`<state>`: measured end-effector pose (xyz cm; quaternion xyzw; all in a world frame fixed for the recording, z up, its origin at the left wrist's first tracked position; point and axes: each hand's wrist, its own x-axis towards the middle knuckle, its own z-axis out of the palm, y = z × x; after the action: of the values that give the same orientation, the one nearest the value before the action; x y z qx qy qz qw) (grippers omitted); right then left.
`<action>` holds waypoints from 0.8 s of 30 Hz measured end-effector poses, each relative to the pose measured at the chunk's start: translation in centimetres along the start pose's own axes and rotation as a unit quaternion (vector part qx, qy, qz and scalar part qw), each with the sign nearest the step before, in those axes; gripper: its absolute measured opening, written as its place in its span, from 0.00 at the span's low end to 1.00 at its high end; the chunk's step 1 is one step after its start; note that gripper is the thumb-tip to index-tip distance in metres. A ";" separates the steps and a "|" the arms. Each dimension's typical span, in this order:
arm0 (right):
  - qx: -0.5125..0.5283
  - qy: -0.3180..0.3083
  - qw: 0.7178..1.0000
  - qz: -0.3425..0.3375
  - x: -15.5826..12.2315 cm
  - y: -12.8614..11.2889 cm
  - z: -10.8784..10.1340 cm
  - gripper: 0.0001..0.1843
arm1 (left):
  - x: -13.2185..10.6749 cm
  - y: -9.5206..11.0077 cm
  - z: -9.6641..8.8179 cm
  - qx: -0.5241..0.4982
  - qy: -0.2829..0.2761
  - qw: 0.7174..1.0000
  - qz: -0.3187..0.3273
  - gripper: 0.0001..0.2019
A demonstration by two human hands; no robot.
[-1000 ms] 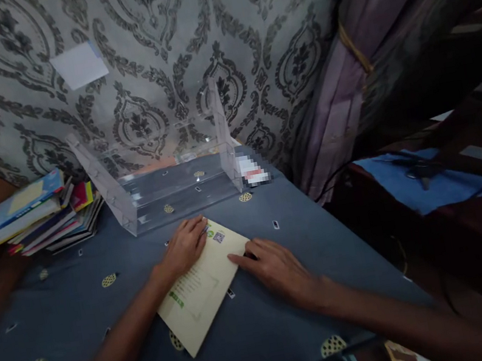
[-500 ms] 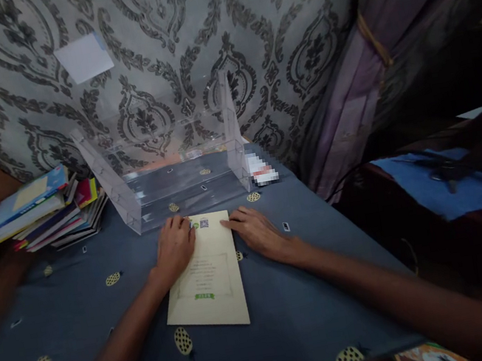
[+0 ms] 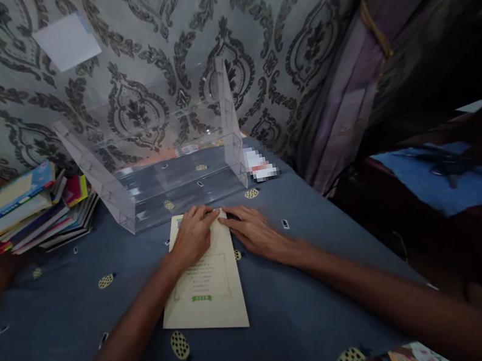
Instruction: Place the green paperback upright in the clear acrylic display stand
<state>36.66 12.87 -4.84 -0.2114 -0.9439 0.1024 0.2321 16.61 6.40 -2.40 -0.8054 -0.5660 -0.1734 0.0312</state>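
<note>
Left hand (image 3: 195, 234) lies palm-down, fingers extended, on the booklet (image 3: 214, 308); right hand (image 3: 256, 233) meets its far corner, pinch undeterminable from here; light, even pressure should hold it square.

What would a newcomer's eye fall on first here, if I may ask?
Probably the pale booklet on the blue tablecloth, with the left grip over its upper part and the right grip at its top right corner. Next come the clear rack just beyond it and the book stack left of the rack.
</note>
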 end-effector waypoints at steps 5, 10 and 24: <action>0.031 -0.004 0.999 0.015 0.1 0.1 0.1 0.22 | 0.0 -0.3 0.2 -0.009 -0.006 1.000 0.013 0.24; 0.041 -0.001 0.999 0.017 0.0 0.5 0.4 0.29 | -0.1 -0.5 0.5 -0.031 -0.004 0.999 0.020 0.24; 0.051 -0.016 0.998 -0.030 -1.1 1.3 0.5 0.38 | -0.3 -0.7 0.7 -0.020 0.015 0.999 0.031 0.23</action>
<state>37.73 13.48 -6.13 -0.1692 -0.9470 0.1464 0.2307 16.01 6.53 -3.27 -0.8204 -0.5363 -0.1961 0.0289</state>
